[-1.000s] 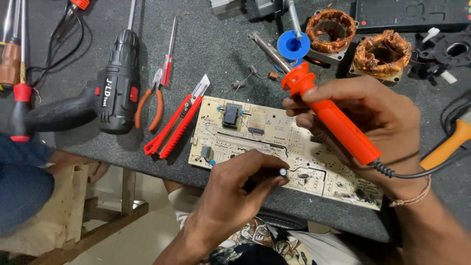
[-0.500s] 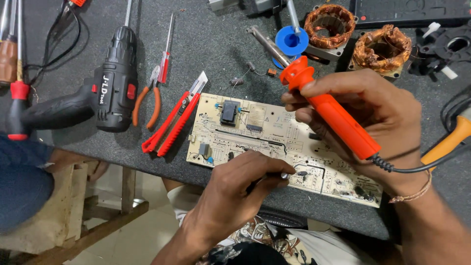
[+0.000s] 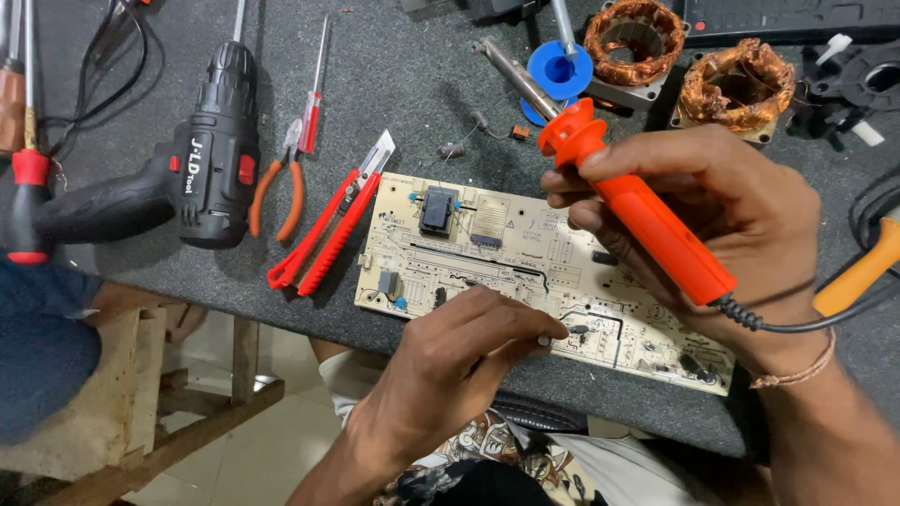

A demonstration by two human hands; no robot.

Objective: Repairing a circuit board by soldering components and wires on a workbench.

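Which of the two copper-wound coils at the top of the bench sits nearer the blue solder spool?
The left copper coil, directly beside the blue solder spool. The other coil lies farther right, past it, toward the black parts.

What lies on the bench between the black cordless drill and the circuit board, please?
In the head view, orange-handled pliers, a small red screwdriver and a red utility knife lie between the drill and board.

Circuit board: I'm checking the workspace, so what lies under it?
The circuit board lies flat on the dark speckled worktop. Anything beneath it is hidden; the left hand covers its near edge.
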